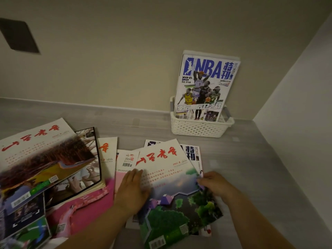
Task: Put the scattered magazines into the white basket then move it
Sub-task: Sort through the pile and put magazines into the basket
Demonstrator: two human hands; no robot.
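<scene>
Where the hands meet: on the landscape magazine (172, 191), red title script over a green hillside cover, lying uppermost in the near stack on the grey wood-grain surface (251, 168).
Left hand (132, 187): laid flat on that cover's left edge, fingers straight and close together.
Right hand (213, 184): fingers curled at the cover's right edge, pinching it; blur hides the exact hold of the fingertips.
Under it: a second NBA issue (193, 151), its corner showing at the upper right, and a pale barcode issue (126, 160) to the left.
White basket (197, 127): in the far corner against the wall (107, 51), well apart from both hands, sides perforated.
Inside basket: one NBA magazine (204, 83) standing upright, leaning back on the wall.
Left pile (45, 159): several overlapping magazines, with a pink magazine (86, 209) nearest the flat hand.
</scene>
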